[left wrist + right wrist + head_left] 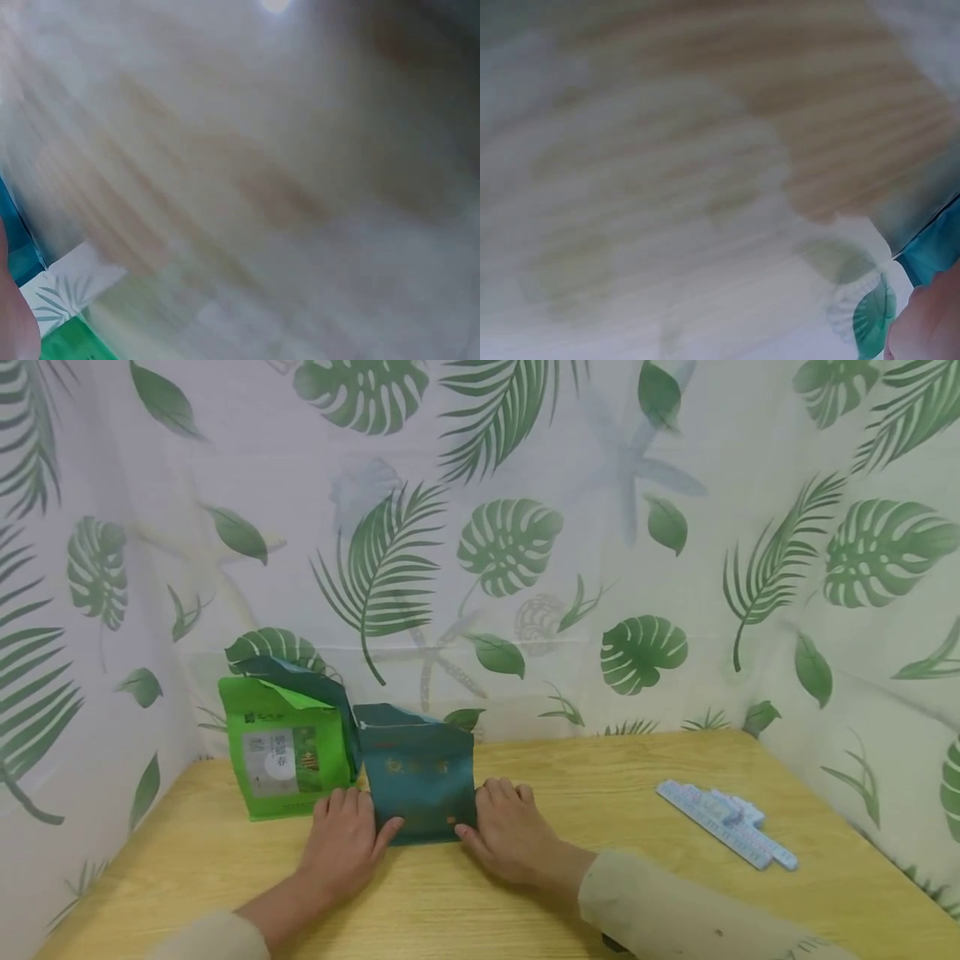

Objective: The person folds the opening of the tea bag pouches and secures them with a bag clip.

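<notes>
Both hands flank the dark teal pouch (pixel 420 772), which stands upright on the worktop (pixel 525 910), long axis roughly vertical, just right of the bright green pouch (pixel 288 760). Left hand (pixel 345 843) lies flat at its lower left corner, thumb touching the front; right hand (pixel 510 835) mirrors that at the lower right. Neither grip pinches anything, fingers spread and relaxed. Wrist views are too blurred to help.

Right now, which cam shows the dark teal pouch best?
Head view: the dark teal pouch stands whole between both hands. Left wrist shows only a blurred teal sliver at its left edge; right wrist shows only a teal corner at its right edge.
</notes>
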A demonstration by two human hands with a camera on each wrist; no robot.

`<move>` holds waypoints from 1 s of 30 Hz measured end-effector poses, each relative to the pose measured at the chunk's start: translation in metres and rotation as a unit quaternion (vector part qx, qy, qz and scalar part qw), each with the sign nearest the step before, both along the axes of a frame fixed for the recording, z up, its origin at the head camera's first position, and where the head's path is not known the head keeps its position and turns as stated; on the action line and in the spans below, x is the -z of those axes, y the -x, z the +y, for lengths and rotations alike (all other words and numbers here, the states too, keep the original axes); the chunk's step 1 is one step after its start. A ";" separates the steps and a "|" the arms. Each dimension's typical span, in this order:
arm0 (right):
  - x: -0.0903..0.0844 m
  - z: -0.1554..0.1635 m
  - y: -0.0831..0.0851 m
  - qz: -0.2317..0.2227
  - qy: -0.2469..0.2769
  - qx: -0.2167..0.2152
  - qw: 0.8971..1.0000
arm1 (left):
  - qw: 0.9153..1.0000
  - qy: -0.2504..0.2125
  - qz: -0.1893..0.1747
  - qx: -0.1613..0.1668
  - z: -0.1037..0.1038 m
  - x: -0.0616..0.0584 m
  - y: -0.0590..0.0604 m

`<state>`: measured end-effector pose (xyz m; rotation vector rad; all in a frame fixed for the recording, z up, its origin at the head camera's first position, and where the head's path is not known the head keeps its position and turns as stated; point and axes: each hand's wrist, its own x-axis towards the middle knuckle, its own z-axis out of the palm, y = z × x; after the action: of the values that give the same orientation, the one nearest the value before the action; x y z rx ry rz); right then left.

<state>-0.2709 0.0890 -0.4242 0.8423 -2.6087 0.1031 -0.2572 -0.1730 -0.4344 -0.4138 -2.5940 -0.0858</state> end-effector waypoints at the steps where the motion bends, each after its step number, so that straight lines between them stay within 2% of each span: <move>1: 0.001 0.003 0.001 -0.001 0.000 0.000 1.000 | 1.000 0.001 -0.005 0.004 0.002 -0.001 0.001; 6: 0.005 0.018 0.003 -0.013 0.010 -0.005 1.000 | 0.999 -0.003 -0.030 0.020 0.013 -0.004 0.004; 17: -0.003 0.037 0.001 -0.059 0.031 0.001 0.998 | 0.999 -0.012 -0.031 0.038 0.031 -0.006 0.013; 22: -0.006 0.045 0.004 -0.057 0.043 0.020 0.997 | 0.998 -0.014 -0.027 0.048 0.042 -0.009 0.016; 30: -0.008 0.058 0.004 -0.033 0.065 0.044 0.996 | 0.997 -0.020 -0.050 0.052 0.062 -0.009 0.020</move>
<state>-0.2746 0.1473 -0.4165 0.6882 -2.6631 0.2772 -0.2776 -0.1107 -0.4252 -0.5437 -2.6618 -0.1988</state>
